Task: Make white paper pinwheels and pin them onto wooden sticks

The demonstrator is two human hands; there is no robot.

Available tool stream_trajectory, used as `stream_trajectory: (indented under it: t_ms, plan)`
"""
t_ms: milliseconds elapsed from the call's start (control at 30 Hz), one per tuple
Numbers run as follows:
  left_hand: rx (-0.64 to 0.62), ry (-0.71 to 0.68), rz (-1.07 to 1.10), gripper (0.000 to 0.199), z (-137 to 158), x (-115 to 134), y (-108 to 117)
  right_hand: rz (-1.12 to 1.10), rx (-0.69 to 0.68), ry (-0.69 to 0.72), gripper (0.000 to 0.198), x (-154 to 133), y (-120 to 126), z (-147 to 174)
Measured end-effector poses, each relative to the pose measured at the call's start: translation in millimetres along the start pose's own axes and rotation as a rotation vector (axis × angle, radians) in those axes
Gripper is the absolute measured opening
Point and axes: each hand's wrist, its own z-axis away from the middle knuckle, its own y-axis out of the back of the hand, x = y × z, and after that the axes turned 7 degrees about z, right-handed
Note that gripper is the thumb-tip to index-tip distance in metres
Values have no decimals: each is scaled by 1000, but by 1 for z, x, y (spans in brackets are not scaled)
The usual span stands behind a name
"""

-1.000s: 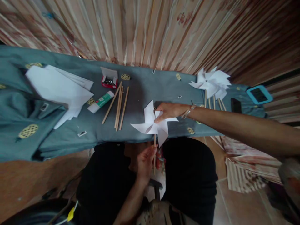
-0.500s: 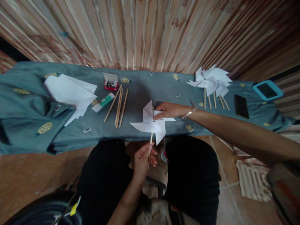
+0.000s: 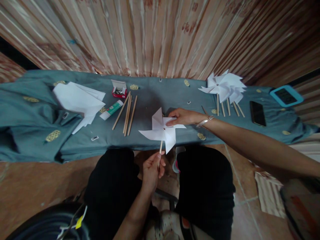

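A white paper pinwheel [image 3: 158, 134] with a small shiny pin at its centre hangs over the front edge of the cloth. My left hand [image 3: 152, 166] pinches its wooden stick [image 3: 161, 146] below the blades. Up at the right-hand blades, my right hand [image 3: 183, 117] has thumb and fingers closed on the paper, close beside the pin; some of its fingertips are hidden behind the blade. To the left lie several loose wooden sticks [image 3: 133, 115], a green and white glue stick [image 3: 112, 110] and an open red box [image 3: 119, 91] of small metal pins.
Folded white paper sheets [image 3: 80, 100] lie at the left of the blue-grey cloth [image 3: 150, 96]. Several finished pinwheels [image 3: 226, 86] overlap at the right. Beyond them are a dark phone [image 3: 257, 113] and a blue-framed device [image 3: 286, 96]. A corrugated wall [image 3: 140, 40] rises behind.
The view has shifted slightly. Both hands keep their places on the pinwheel, and nothing has been let go or taken up.
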Motion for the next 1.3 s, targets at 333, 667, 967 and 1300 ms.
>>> stream_trajectory:
  t_ms: [333,667,967,1300]
  plan:
    - [-5,-5,24,56,4,10,-3,-529,358,13,41,18,-8,15]
    - [-46,-72,3,53,-2,25,-14,-714,977,142,41,18,-29,45]
    - [-67,-162,-39,41,-5,53,-35,-1062,1086,137,38,34,-45,36]
    - [-157,-78,-180,46,-31,62,-65,-1209,1044,224,44,40,-12,29]
